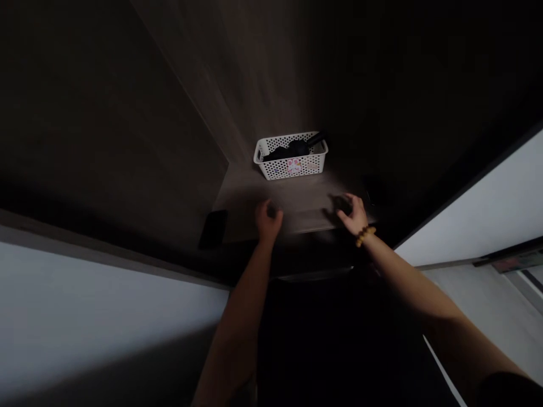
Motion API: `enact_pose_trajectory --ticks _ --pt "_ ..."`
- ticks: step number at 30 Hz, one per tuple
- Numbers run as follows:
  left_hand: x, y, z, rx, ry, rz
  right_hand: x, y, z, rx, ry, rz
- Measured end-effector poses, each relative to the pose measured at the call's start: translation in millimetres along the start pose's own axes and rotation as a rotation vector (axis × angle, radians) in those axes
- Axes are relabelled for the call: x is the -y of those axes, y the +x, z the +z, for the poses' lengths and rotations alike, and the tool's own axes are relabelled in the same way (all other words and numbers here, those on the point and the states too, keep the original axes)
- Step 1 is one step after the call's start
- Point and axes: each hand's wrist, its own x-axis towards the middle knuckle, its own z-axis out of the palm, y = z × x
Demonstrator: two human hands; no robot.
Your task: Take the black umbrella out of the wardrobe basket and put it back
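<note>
A white perforated plastic basket with a pink flower sticker on its front stands on a wooden shelf. Dark items lie inside it, one with a handle sticking up past the right rim; their kind is too dark to tell. My left hand hovers in front of the basket at the shelf's near edge, fingers curved apart with nothing between them. To the right, my right hand, with a yellow bead bracelet at the wrist, is likewise open and empty. Neither hand touches the basket.
Dark panels rise on the left and right of the shelf, like a cabinet's inside. A black rectangular object is at the shelf's left front. White walls flank the cabinet, with pale floor at the right.
</note>
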Motion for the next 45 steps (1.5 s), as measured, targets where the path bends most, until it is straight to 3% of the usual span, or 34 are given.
enact_pose_trajectory --ticks 4,9,15,21,27,32,37,45 --pt "28.9 64.5 27.1 0.132 0.054 -0.099 -12.8 84.0 52.8 0.1 0.02 0.228" --pt "60.9 120.2 61.7 0.095 0.158 -0.235 -26.9 151.6 105.0 0.124 -0.077 0.293" --pt "83.1 186.8 86.2 0.112 0.202 -0.333 -40.7 211.2 148.9 0.075 -0.198 0.34" --pt "90.8 209.0 94.9 0.182 0.257 -0.313 -47.0 238.1 163.9 0.161 -0.255 0.285" --pt "85.3 197.7 84.6 0.191 0.338 -0.301 -47.3 232.2 150.3 0.203 -0.221 0.301" --pt "73.5 169.0 63.7 0.183 0.337 -0.277 -34.2 206.1 122.6 0.244 -0.194 0.332" --pt "56.0 121.7 32.4 0.202 0.364 -0.289 -12.9 158.6 88.5 0.262 -0.226 0.345" --pt "25.3 20.3 -19.1 0.172 0.394 -0.25 16.7 55.2 33.0 0.278 -0.264 0.236"
